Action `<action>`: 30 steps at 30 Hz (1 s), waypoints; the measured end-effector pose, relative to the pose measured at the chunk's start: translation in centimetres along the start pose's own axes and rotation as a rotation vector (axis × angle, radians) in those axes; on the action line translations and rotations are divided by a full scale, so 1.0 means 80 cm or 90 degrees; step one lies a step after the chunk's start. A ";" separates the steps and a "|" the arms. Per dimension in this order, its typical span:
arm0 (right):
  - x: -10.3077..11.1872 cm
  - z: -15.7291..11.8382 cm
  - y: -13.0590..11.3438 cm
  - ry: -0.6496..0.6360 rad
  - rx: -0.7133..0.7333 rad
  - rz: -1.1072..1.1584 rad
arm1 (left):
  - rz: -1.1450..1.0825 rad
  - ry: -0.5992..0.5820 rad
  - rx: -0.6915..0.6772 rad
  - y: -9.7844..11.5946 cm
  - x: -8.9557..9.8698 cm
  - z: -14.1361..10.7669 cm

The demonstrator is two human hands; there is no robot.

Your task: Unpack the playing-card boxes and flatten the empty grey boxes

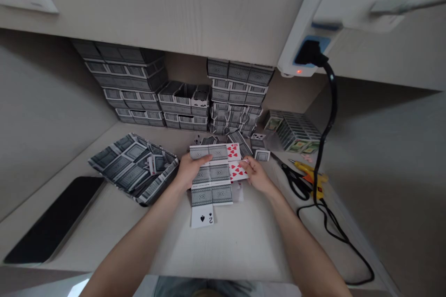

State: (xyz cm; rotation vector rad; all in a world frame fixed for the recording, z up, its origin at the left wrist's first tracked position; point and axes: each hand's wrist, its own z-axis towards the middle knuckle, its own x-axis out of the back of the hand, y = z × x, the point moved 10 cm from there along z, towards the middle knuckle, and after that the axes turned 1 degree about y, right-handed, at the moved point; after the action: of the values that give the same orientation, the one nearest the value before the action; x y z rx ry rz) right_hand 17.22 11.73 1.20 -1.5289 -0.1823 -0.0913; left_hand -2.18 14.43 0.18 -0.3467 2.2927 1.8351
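A panel of joined playing cards [211, 174], mostly patterned backs facing up, is between my two hands above the desk. My left hand [189, 171] grips its left edge, thumb lying across the top row. At the right side my right hand [257, 174] pinches a red heart card [238, 171] that sticks out from the middle row. Another heart card [233, 151] juts out above it. From the bottom row a two of spades [202, 216] hangs face up. To the left of my left hand sits an open box made of cards [135, 167] with loose cards inside.
Stacked card-built boxes [132, 86] line the back, with another stack [239, 95] beside them. Loose cards [258, 144], clear cases [296, 130], black scissors [294, 178] and a yellow glue gun [318, 183] with its cord lie right. A dark phone-like slab [52, 220] is left. A power strip [310, 51] hangs above.
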 end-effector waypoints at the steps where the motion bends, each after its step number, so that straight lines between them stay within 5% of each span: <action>1: -0.002 0.000 0.000 0.001 0.001 0.005 | -0.002 0.000 -0.001 0.000 -0.001 0.000; 16: -0.027 -0.005 0.002 -0.031 -0.015 0.053 | -0.003 0.014 0.001 -0.002 -0.005 -0.009; 30: -0.025 -0.008 -0.007 -0.009 -0.004 0.045 | -0.015 0.012 0.002 -0.003 -0.009 -0.012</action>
State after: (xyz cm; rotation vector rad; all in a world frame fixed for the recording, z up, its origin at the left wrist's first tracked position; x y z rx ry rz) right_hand 15.23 10.93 1.38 -1.5404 -0.1402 -0.0247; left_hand -1.44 13.48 0.41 -0.3907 2.2934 1.8234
